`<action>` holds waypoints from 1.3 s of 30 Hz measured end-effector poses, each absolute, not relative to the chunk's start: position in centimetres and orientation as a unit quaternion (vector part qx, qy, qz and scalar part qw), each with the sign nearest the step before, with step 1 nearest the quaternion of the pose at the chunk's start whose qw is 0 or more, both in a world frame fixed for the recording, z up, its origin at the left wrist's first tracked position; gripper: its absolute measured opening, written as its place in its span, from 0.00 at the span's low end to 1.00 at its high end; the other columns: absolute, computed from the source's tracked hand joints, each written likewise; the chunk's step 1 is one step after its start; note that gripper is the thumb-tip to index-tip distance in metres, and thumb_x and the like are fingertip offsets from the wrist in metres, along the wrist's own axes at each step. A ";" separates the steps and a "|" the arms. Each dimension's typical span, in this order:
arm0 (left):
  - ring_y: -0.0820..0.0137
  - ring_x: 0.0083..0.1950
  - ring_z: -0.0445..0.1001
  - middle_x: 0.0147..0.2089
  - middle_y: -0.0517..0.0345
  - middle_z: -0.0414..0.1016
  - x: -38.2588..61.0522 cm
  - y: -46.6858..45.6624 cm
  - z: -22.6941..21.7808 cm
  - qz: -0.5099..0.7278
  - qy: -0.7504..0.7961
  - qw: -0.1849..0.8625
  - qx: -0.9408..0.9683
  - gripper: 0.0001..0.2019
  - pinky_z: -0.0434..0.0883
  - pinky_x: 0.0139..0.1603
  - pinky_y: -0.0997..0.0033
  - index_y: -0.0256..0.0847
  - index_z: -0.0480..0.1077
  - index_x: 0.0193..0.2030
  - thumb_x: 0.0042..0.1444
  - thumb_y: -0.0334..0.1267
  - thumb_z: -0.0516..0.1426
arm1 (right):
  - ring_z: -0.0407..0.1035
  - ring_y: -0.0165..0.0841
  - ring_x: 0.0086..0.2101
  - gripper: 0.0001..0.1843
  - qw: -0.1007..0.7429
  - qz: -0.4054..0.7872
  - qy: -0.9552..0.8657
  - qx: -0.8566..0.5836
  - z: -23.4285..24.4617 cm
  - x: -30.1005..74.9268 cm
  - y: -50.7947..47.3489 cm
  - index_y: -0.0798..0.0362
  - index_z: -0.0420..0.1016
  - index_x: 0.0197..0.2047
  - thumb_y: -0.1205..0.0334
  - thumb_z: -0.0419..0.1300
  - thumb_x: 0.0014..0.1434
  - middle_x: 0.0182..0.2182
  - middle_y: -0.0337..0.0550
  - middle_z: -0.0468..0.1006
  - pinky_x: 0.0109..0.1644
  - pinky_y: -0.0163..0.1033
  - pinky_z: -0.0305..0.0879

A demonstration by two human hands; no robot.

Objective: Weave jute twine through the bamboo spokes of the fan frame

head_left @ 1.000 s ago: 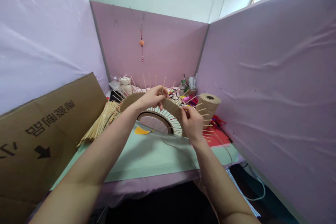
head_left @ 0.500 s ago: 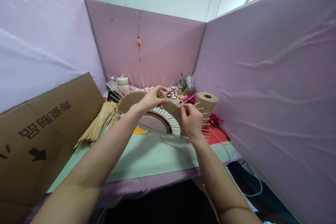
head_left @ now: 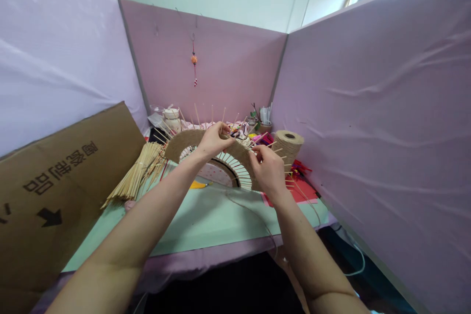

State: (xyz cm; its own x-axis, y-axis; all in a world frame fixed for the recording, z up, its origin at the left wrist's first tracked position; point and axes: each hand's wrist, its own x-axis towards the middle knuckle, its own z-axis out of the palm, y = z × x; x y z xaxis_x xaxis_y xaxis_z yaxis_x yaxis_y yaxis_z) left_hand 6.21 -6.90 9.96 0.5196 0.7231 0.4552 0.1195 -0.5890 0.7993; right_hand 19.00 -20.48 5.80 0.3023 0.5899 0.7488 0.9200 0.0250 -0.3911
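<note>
An arch-shaped woven twine piece [head_left: 184, 141] stands tilted over the table, thin wooden sticks fanning out from its outer edge. White gaps crossed by sticks show along its inner curve. My left hand [head_left: 214, 140] grips the top edge of the arch, thumb in front and fingers curled behind. At the right part of the same edge, my right hand [head_left: 269, 167] is closed in a pinch; the twine at its fingertips is too small to make out clearly. A loose strand of twine [head_left: 253, 210] trails across the table below.
Behind my right hand stands a large twine spool [head_left: 289, 147]. A bundle of thin sticks [head_left: 128, 176] lies left, beside a cardboard sheet [head_left: 69, 191]. Red paper [head_left: 303, 189] and a yellow tassel [head_left: 198, 185] rest on the green tabletop [head_left: 206, 225]. Pink partitions [head_left: 235, 64] enclose the table.
Both hands keep nearly the same places on the woven arch. My right hand has shifted slightly along the edge, and the whole view has moved a little.
</note>
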 end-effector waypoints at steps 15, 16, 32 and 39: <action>0.69 0.37 0.71 0.34 0.61 0.71 6.4 -7.5 9.9 0.429 0.324 0.227 0.812 0.15 0.66 0.39 0.69 0.40 0.66 0.39 0.42 0.36 0.59 | 0.65 0.35 0.33 0.11 0.342 -0.318 -0.617 -0.633 14.7 20.9 -19.1 0.55 0.72 0.35 0.68 0.49 0.64 0.34 0.48 0.74 0.37 0.38 0.55; 0.69 0.37 0.70 0.34 0.61 0.71 6.4 -7.5 9.9 0.427 0.326 0.229 0.812 0.14 0.66 0.39 0.69 0.40 0.66 0.39 0.42 0.36 0.59 | 0.64 0.34 0.32 0.11 0.342 -0.316 -0.607 -0.644 14.8 21.1 -19.0 0.55 0.72 0.34 0.68 0.49 0.63 0.33 0.48 0.74 0.36 0.38 0.54; 0.76 0.32 0.72 0.47 0.53 0.69 5.8 -6.4 9.2 0.387 0.222 0.363 0.818 0.28 0.70 0.32 0.75 0.37 0.60 0.55 0.45 0.33 0.61 | 0.66 0.34 0.33 0.11 0.281 -0.252 -0.600 -0.705 1.3 19.0 -20.9 0.52 0.70 0.32 0.68 0.51 0.64 0.32 0.44 0.74 0.34 0.36 0.52; 0.78 0.37 0.73 0.67 0.41 0.52 5.2 -8.1 5.1 0.509 0.155 0.182 0.827 0.33 0.73 0.44 0.70 0.46 0.50 0.66 0.54 0.32 0.57 | 0.66 0.33 0.34 0.10 0.295 -0.243 -0.615 -0.690 1.0 18.6 -20.5 0.52 0.70 0.33 0.68 0.51 0.65 0.32 0.43 0.74 0.35 0.37 0.52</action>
State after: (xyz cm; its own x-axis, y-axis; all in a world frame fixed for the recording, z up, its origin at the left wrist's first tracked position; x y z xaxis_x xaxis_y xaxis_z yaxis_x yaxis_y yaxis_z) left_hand 5.17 -8.05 5.15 0.4340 0.4407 0.7858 0.0709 -0.8862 0.4578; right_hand 18.63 -20.50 1.00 0.1260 0.7048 0.6982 0.9917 -0.0709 -0.1074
